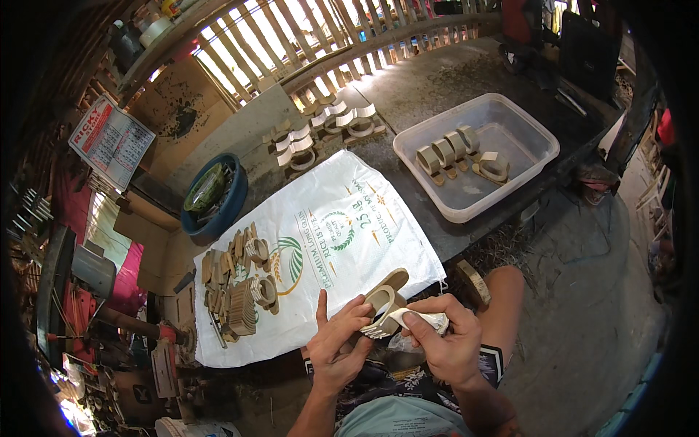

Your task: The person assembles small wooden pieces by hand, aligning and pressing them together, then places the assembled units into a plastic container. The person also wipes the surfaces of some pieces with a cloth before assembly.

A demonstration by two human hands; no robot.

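Observation:
Over my lap, near the front edge of a white printed sack point(378, 251), my left hand point(336, 348) grips a curved wooden piece point(384, 297) with a ring-like opening and a flat rounded end. My right hand point(453, 348) pinches a crumpled white pouch or tube point(438, 321), its narrow end against the lower rim of that piece. Pale streaks show along this rim. What the pouch contains cannot be made out. On the sack's left side lies a heap of small wooden blocks, strips and rings point(242, 306).
A clear plastic tub point(466, 216) at the right holds several wooden rings point(444, 151). More ring pieces point(297, 151) stand on the dark table behind the sack. A blue basin point(237, 200) sits at the left. Beside my knee is a wooden block point(473, 282).

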